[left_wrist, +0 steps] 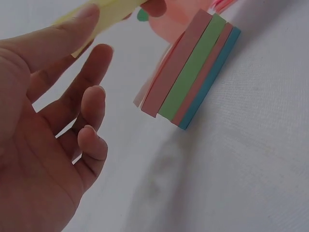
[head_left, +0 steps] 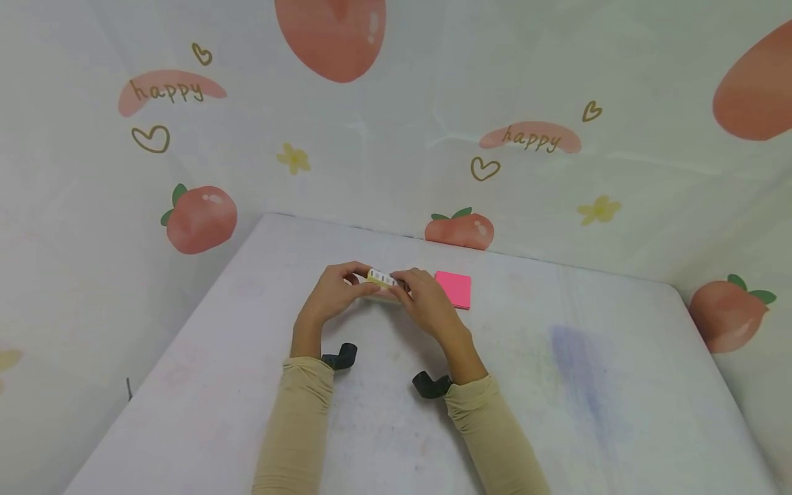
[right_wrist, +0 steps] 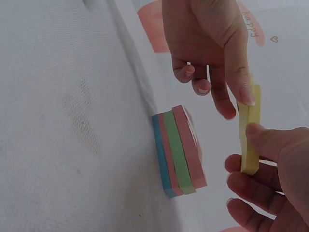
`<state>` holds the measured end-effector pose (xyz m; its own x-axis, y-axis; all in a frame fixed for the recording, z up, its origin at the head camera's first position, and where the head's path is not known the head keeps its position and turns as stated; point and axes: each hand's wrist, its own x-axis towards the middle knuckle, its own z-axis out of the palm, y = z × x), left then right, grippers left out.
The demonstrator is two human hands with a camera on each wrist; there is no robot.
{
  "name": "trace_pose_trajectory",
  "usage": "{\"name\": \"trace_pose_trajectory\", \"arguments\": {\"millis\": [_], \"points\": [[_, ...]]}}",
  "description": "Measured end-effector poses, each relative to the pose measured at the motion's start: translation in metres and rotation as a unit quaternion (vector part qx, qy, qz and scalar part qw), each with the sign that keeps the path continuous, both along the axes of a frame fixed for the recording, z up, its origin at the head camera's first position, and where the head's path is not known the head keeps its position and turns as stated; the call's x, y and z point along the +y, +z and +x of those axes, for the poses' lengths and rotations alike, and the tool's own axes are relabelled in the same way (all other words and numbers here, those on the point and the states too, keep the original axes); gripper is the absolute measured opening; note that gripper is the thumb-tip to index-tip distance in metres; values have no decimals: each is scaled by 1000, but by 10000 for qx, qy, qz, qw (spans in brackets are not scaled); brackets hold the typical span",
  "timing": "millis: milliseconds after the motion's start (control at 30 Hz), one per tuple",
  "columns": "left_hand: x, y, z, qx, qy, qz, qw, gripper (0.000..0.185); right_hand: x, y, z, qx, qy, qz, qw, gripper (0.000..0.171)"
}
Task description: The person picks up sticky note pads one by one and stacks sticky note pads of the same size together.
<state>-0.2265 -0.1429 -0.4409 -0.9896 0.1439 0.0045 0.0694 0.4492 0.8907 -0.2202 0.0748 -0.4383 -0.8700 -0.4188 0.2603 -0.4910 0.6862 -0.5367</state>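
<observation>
A yellow sticky note pad [head_left: 380, 278] is held up between both hands, its top face whitish with printed marks in the head view. My left hand [head_left: 331, 295] pinches one end between thumb and fingers, the other fingers loosely bent. My right hand [head_left: 427, 299] pinches the other end, its thumb along the yellow edge [right_wrist: 254, 111]. Below and apart from the held pad lies a stack of sticky note pads [left_wrist: 193, 72], blue at the bottom, then pink, green and a darker pink. In the head view the hands partly hide this stack.
A bright pink square pad [head_left: 454, 289] lies on the white table [head_left: 371, 426] just right of the right hand. A patterned cloth wall [head_left: 383, 137] rises behind the table. Black angled pieces [head_left: 343, 356] show at both wrists.
</observation>
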Motion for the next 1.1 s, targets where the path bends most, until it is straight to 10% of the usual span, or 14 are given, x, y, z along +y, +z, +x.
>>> {"name": "trace_pose_trajectory", "arguments": {"millis": [533, 1100], "points": [[0, 2, 2, 37, -66, 139, 9999, 35, 1, -4, 0, 128, -41, -42, 9999, 31], [-3, -2, 0, -112, 125, 339, 9993, 34, 3, -2, -7, -1307, -323, -2056, 9693, 34]]}}
